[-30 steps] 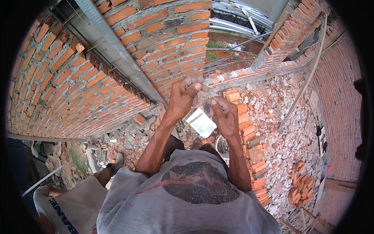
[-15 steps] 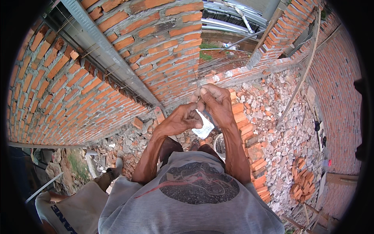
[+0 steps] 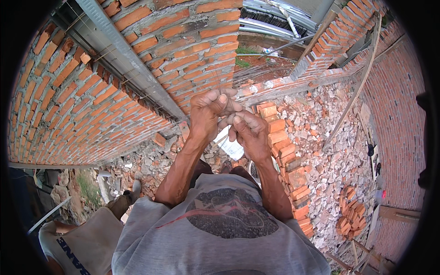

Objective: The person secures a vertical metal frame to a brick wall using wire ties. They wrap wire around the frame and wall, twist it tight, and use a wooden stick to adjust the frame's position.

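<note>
A few thin wires [image 3: 218, 81] stick up in front of my chest. My left hand [image 3: 205, 114] is closed round them, its thumb against the curled fingers. Just below and to the right, my right hand [image 3: 252, 137] pinches between thumb and forefinger at the lower part of the wires, close to the left fingertips. The wires are so fine that their lower ends are lost among the fingers. A white bag or sheet with printing [image 3: 231, 147] lies on the ground beneath the hands.
Brick walls stand ahead [image 3: 183, 50] and to the left [image 3: 68, 114], with a grey metal channel [image 3: 133, 59] between. Stacked bricks [image 3: 293, 169] line my right side, beside rubble [image 3: 321, 137]. A leaning pole [image 3: 355, 94] is farther right. Another person [image 3: 87, 238] is close at lower left.
My left hand has risen to the upper part of the wires, where my right hand was pinching. My right hand has dropped lower, just under the left fingers.
</note>
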Available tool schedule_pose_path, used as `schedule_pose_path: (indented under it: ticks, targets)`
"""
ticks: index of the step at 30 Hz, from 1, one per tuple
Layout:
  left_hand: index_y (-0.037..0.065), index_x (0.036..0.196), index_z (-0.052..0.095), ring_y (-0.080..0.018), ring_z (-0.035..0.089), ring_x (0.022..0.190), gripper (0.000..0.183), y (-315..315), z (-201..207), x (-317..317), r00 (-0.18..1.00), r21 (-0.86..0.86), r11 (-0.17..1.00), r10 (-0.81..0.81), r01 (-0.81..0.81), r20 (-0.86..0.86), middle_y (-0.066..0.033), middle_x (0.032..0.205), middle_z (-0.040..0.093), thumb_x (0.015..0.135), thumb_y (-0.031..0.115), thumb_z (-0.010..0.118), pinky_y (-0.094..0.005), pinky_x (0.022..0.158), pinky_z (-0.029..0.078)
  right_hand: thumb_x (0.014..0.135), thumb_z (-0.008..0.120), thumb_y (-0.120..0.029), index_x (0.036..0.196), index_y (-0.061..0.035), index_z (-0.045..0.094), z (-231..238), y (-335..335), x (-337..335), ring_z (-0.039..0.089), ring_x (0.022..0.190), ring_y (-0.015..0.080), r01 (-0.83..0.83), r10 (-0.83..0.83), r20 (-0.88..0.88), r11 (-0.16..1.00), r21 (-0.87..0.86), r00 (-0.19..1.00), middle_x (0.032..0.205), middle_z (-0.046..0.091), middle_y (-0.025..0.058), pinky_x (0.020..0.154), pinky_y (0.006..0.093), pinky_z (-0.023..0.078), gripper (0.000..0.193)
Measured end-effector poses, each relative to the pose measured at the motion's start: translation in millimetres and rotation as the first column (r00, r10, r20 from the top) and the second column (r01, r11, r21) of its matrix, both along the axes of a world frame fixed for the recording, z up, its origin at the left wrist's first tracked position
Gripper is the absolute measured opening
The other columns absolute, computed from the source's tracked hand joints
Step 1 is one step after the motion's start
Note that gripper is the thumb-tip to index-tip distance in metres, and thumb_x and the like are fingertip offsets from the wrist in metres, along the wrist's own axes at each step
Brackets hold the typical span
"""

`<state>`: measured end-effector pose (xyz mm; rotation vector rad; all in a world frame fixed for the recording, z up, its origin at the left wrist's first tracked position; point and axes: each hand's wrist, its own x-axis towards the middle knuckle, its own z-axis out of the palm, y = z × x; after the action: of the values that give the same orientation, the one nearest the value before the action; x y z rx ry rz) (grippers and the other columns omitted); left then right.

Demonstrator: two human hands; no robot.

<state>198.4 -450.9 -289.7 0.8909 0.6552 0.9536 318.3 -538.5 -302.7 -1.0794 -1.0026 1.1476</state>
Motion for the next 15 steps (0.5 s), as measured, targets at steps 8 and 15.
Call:
schedule_pose_path:
  ticks: [8,15]
  targets:
    - [-0.010,0.120,0.054,-0.0086,0.044,0.044,0.036,9,4,-19,0.989,0.142,0.983,-0.102,0.117,-0.112,-0.0116,0.069,0.065,0.095,0.014,0.062,-0.0210,0.042,0.034,0.098,0.057,-0.010,0.109,0.0045,0.064,1,1,16,0.053,0.076,0.0078,0.311,-0.324,0.267,0.946,0.091,0.907,0.092,0.062,0.0059,0.069,0.0260,0.047,0.019]
    - [-0.004,0.110,0.057,-0.0040,0.042,0.044,0.030,-5,-2,-20,0.888,-0.019,0.888,-0.460,0.460,0.015,-0.0155,0.071,0.068,0.088,0.012,0.070,-0.0180,0.040,0.025,0.094,0.060,-0.003,0.112,0.0030,0.062,0,7,16,0.053,0.068,0.0054,0.130,-0.133,-0.045,0.989,-0.063,0.990,0.094,0.064,0.0046,0.053,0.0201,0.041,0.019]
